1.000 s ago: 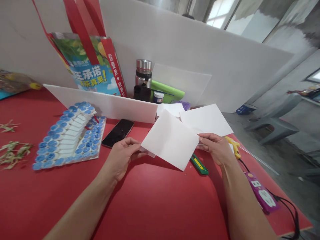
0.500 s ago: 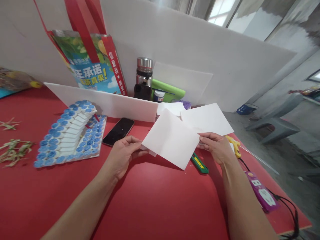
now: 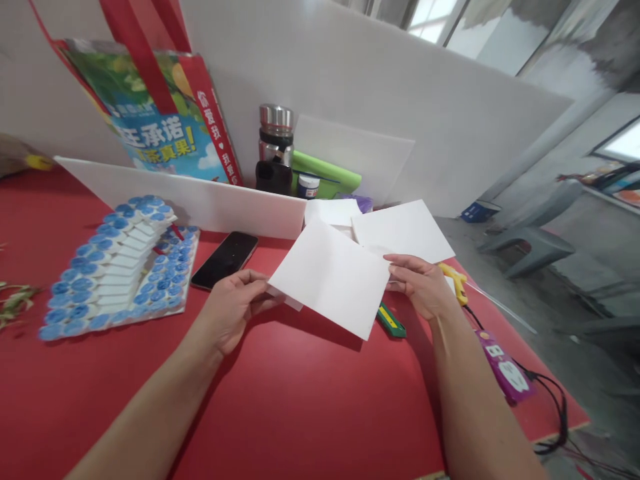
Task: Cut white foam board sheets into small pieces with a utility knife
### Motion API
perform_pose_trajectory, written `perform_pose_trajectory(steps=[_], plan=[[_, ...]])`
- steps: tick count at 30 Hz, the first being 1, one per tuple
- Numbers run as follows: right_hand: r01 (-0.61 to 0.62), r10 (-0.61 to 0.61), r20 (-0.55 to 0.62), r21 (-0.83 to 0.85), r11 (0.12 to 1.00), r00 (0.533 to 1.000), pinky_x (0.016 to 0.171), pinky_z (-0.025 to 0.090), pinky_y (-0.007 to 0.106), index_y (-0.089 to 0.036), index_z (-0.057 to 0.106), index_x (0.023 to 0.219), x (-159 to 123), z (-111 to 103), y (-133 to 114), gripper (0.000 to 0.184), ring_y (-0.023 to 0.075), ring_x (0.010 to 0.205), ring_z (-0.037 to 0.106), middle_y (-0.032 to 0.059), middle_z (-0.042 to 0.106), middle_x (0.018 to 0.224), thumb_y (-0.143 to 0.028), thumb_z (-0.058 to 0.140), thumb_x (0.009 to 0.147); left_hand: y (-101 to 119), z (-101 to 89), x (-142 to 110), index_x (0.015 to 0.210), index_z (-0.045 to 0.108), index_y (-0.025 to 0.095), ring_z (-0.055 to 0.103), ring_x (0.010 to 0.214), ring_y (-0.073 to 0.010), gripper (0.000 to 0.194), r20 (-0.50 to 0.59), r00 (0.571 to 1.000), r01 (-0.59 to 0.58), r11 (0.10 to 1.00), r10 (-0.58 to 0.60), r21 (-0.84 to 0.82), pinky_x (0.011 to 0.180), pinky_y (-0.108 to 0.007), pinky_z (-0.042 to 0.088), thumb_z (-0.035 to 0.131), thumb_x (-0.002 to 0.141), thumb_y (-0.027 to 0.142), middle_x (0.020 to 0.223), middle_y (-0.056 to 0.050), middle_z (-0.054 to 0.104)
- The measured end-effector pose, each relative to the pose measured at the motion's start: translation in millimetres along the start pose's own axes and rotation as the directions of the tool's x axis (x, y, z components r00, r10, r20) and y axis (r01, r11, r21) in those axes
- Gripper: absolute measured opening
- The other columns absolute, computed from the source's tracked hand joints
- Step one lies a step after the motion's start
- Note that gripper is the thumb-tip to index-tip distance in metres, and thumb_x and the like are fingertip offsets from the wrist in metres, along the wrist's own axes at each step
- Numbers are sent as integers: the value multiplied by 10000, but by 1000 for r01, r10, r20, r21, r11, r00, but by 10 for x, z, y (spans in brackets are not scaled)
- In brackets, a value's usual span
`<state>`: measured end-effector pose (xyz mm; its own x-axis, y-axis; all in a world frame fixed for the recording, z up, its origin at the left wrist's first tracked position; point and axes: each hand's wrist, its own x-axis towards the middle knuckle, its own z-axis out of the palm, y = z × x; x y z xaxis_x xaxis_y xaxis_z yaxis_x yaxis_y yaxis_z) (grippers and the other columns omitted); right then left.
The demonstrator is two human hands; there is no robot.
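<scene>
A square white sheet of card or foam board is held tilted above the red table. My left hand pinches its left corner between thumb and fingers. My right hand grips the opposite corner, some fingers out of sight underneath. A small white strip shows below the sheet near my left fingers; whether it is attached, I cannot tell. Close to my right hand a green and yellow utility knife lies on the table, partly covered by the sheet. Beyond the sheet rests another white board.
Left on the red table stands a model with blue paper rolls and white steps, beside a black phone. A long white panel fronts a bag and metal flask. At right are a yellow glue gun and purple power strip.
The view has shifted a little, so everything sits farther left. The white sheet has turned and tilted slightly, and both hands keep hold of its corners.
</scene>
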<state>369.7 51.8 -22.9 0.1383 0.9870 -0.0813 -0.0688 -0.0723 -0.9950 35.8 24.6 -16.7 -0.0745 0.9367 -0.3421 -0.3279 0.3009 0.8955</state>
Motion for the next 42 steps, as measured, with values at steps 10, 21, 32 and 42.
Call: perform_pose_trajectory(steps=[10, 21, 32, 42], plan=[[36, -37, 8, 40, 999, 999, 734, 567, 299, -231, 817, 997, 29, -31, -11, 305, 153, 787, 684, 20, 765, 887, -346, 889, 723, -36, -38, 79, 671, 698, 151, 749, 753, -185, 193, -35, 996, 75, 996, -77, -57, 805, -319, 674, 881, 619, 179, 740, -28, 713], [57, -57, 27, -25, 998, 998, 593, 485, 268, -235, 811, 1001, -13, 35, -76, 314, 118, 617, 564, -10, 690, 743, -390, 871, 735, -43, -23, 94, 714, 673, 142, 774, 768, -222, 258, -26, 995, 100, 995, -99, 21, 812, -335, 682, 903, 612, 202, 810, -75, 741], [-36, 80, 345, -131, 991, 935, 775, 562, 333, -201, 806, 1005, -30, 350, -119, 274, 165, 793, 695, 36, 781, 891, -307, 859, 758, -16, 42, 86, 851, 678, 130, 762, 637, -202, 233, -115, 993, 31, 993, -18, 110, 671, -291, 680, 826, 671, 118, 723, -14, 710], [466, 33, 735, -462, 755, 677, 831, 579, 270, -150, 766, 1089, 375, 1257, -414, 287, 144, 918, 717, 23, 793, 1010, -20, 710, 839, 117, 103, -13, 817, 614, 152, 748, 826, -149, 199, -370, 776, -521, 849, 511, 81, 918, -343, 659, 769, 694, 127, 806, 32, 680]])
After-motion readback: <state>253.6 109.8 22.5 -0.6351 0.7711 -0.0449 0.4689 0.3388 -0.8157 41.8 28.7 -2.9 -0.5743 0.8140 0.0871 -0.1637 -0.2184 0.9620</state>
